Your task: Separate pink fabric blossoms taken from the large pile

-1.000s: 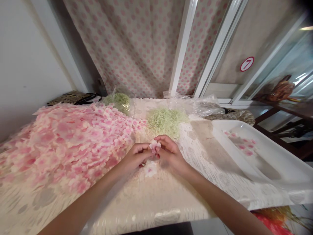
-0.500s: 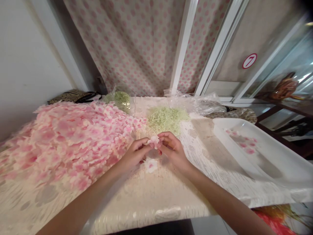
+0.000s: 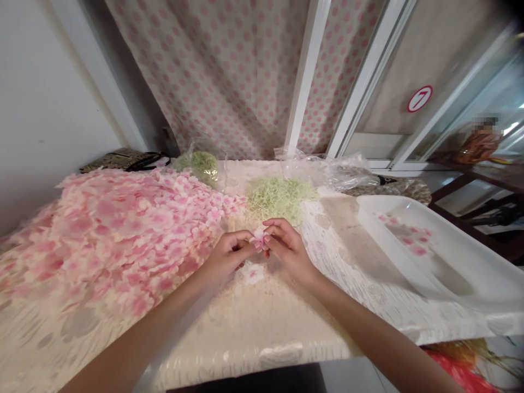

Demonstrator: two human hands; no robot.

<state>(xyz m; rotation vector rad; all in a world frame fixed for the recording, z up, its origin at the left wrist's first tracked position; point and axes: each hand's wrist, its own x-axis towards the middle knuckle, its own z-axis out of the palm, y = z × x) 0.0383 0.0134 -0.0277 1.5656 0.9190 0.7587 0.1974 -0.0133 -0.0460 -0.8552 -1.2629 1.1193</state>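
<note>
Beside the heap of pink artificial petals [image 3: 123, 234], our left hand [image 3: 227, 256] and right hand [image 3: 289, 254], now closer together, still pinch a pink petal cluster [image 3: 259, 240] above the tabletop [image 3: 262, 333], short of the white plastic tray [image 3: 426, 245].

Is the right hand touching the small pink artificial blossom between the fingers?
Touching: the head view shows the right hand pinching the small pink artificial blossom, with no gap between them.

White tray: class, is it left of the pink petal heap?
No, the white tray lies right of the pink petal heap, across the table.
</note>
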